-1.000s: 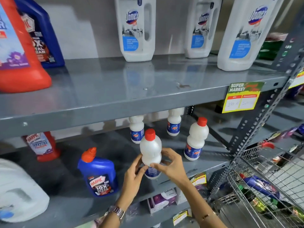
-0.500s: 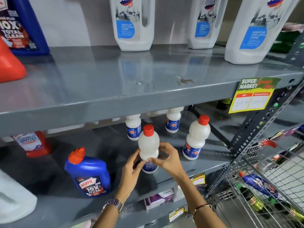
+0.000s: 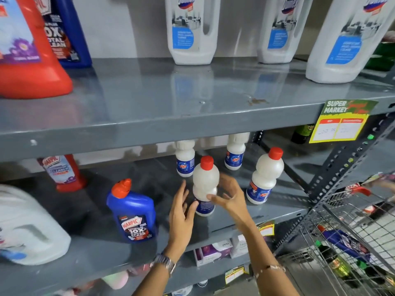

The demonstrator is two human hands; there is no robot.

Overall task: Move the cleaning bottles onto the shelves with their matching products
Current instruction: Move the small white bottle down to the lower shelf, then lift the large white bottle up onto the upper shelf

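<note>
A white bottle with a red cap and blue label (image 3: 205,180) stands upright on the grey middle shelf (image 3: 277,212). My right hand (image 3: 232,198) wraps its waist from the right, thumb across the front. My left hand (image 3: 181,212) is just left of it, fingers spread, thumb tip at the label. Three matching white bottles stand around it: one behind on the left (image 3: 185,162), one behind on the right (image 3: 235,155), one to the right (image 3: 265,178).
A blue Harpic bottle (image 3: 133,212), a red Harpic bottle (image 3: 64,171) and a big white jug (image 3: 25,227) share the shelf's left side. White Domex jugs (image 3: 192,28) line the upper shelf. A wire cart (image 3: 352,221) holding bottles stands at the right.
The bottle has stayed between my hands on the shelf. My left hand has loosened and its fingers have spread away from the bottle. The view has shifted slightly.
</note>
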